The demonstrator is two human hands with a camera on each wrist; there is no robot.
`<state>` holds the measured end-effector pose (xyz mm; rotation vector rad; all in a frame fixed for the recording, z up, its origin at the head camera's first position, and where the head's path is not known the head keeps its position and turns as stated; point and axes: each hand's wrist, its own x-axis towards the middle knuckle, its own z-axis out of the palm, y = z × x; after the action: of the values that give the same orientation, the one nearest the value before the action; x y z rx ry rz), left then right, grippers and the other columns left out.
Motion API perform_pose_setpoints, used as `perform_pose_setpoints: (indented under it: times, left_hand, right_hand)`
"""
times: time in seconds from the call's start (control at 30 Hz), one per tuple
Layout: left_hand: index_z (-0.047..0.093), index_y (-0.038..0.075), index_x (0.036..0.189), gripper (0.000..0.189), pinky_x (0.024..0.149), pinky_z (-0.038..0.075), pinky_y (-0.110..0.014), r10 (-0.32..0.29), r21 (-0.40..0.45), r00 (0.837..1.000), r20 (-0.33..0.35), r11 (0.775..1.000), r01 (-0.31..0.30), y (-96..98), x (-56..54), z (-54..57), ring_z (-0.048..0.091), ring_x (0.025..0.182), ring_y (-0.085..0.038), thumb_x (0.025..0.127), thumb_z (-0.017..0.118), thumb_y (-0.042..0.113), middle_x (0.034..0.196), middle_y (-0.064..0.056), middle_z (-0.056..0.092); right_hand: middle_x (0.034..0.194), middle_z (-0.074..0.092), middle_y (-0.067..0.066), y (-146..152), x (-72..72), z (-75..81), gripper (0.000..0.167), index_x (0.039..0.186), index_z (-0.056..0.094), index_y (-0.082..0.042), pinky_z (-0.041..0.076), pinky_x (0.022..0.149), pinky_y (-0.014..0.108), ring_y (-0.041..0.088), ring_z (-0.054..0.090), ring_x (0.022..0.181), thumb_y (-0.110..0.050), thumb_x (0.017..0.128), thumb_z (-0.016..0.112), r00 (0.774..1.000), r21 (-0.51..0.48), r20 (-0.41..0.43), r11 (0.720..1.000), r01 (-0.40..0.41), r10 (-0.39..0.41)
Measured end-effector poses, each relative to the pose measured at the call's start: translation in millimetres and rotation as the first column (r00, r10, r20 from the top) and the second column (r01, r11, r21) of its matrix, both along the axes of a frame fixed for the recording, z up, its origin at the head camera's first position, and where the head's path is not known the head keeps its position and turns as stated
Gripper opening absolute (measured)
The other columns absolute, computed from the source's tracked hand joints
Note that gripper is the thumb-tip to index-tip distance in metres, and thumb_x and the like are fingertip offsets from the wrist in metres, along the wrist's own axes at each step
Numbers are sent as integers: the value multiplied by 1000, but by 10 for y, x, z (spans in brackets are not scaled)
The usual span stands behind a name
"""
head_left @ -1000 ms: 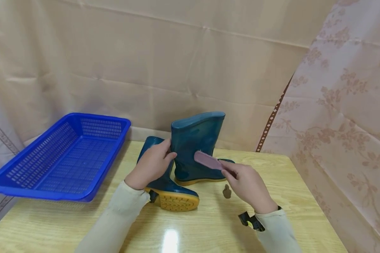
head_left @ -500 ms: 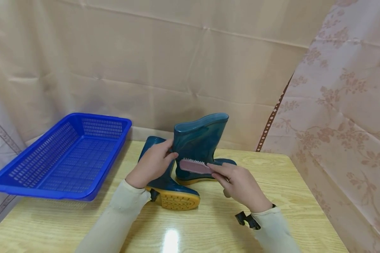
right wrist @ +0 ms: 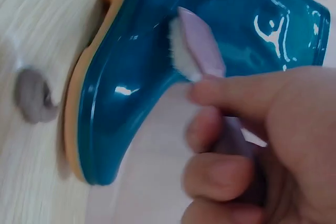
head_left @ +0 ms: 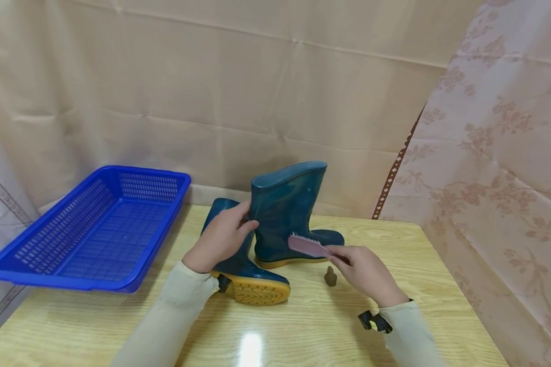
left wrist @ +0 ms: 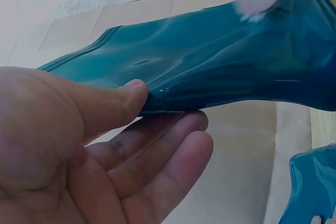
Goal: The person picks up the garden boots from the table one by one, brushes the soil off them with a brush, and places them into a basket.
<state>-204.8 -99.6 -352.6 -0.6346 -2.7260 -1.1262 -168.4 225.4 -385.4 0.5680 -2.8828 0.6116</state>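
A glossy teal rubber boot (head_left: 284, 209) with a yellow sole stands upright on the table, toe to the right. My left hand (head_left: 222, 233) pinches the back edge of its shaft between thumb (left wrist: 134, 98) and fingers. In my right hand (head_left: 367, 272) is a pink-backed brush (head_left: 307, 246), gripped by its handle. Its white bristles (right wrist: 181, 51) lie against the boot near the ankle in the right wrist view. The second boot (head_left: 243, 267) leans back at the left, partly behind my left hand, its patterned yellow sole (head_left: 259, 293) facing me.
A blue plastic basket (head_left: 163, 224) with slotted sides stands on the table at the left. A small brown lump (head_left: 330, 277) lies in front of the upright boot's toe. Beige curtain (head_left: 257, 102) hangs behind the table (head_left: 312, 331), and flowered cloth (head_left: 509, 178) at the right.
The brush went from the middle of the shaft down and left toward the heel, then right to the ankle. The boot's shaft swayed slightly; my left hand stayed at its back edge.
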Motion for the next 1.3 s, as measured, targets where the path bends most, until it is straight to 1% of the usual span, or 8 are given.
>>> perform_pose_setpoints:
  times: [0.17,0.3,0.53,0.73,0.87,1.0,1.17,1.3]
  left_hand:
    - [57,17,120,14,80,55,-42,24,-6,999,29,1000,-23,1,-10,11,64,91,-21,108,58,24,105,-2,70]
    - [56,16,123,19,84,56,-42,29,-3,999,42,1000,-29,7,-20,22,64,94,-20,107,59,26,108,-3,70]
    - [55,16,126,23,87,56,-44,-10,8,998,56,1000,10,23,-55,11,66,101,-22,108,57,29,112,-3,70]
    - [48,17,146,42,102,52,-51,-82,49,994,75,996,78,2,-120,-14,63,123,-24,107,60,28,128,-4,68]
    - [34,17,158,57,106,50,-52,-155,116,980,123,983,141,-16,-166,-40,58,131,-28,107,59,24,142,-8,61]
    - [21,14,164,65,110,46,-53,-174,197,969,174,971,139,-19,-180,-97,55,136,-31,109,54,23,154,-14,51]
    - [34,7,158,57,100,54,-49,-127,270,985,118,959,91,11,-193,-166,68,115,-27,108,58,20,129,-14,69]
    - [45,5,147,45,89,60,-43,-97,365,991,98,929,55,57,-236,-123,72,102,-26,106,60,18,118,-13,71]
  right_hand:
    - [68,57,-12,31,33,33,8,97,76,-16,35,50,23,5,43,53,-21,101,70,1000,-11,1,1000,7,-7]
    - [62,43,-7,-32,45,118,25,83,58,-16,31,47,24,8,39,51,-31,101,69,999,-152,-26,988,32,-36]
    - [62,38,0,-126,37,210,39,89,50,-9,29,45,27,14,33,48,-44,106,56,995,-362,12,927,97,-99]
    - [62,35,2,-44,92,256,43,82,43,-10,30,45,29,16,32,48,-41,111,46,982,-343,-69,929,143,-177]
    - [64,37,3,-25,93,262,39,91,48,-9,31,45,30,16,32,47,-36,114,34,975,-343,-131,931,126,-180]
    - [66,39,3,-37,81,251,36,99,51,-9,32,45,29,15,34,48,-38,114,36,972,-343,-152,932,119,-180]
    - [65,39,2,-45,64,230,33,101,52,-9,31,44,29,14,34,47,-35,114,37,973,-340,-153,934,110,-170]
    - [65,39,1,-43,50,226,34,103,53,-7,31,44,28,14,35,48,-35,114,38,975,-314,-150,943,110,-164]
